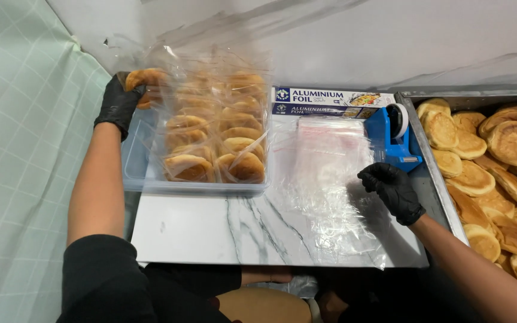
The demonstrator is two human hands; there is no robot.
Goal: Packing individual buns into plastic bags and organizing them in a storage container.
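Pancake bag hangs above the clear bin, pinched at its corner by left hand: soft, slippery, fragile; support underneath. Right hand, right of bin, loosely curled, presses flat bags.

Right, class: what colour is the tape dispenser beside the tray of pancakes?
Blue tape dispenser, with a white roll; seen best in the head view.

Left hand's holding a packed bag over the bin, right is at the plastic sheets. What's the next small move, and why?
Probably lower the bag of pancakes into the clear bin: the left hand holds it just above, while the right hand already rests on the stack of bags.
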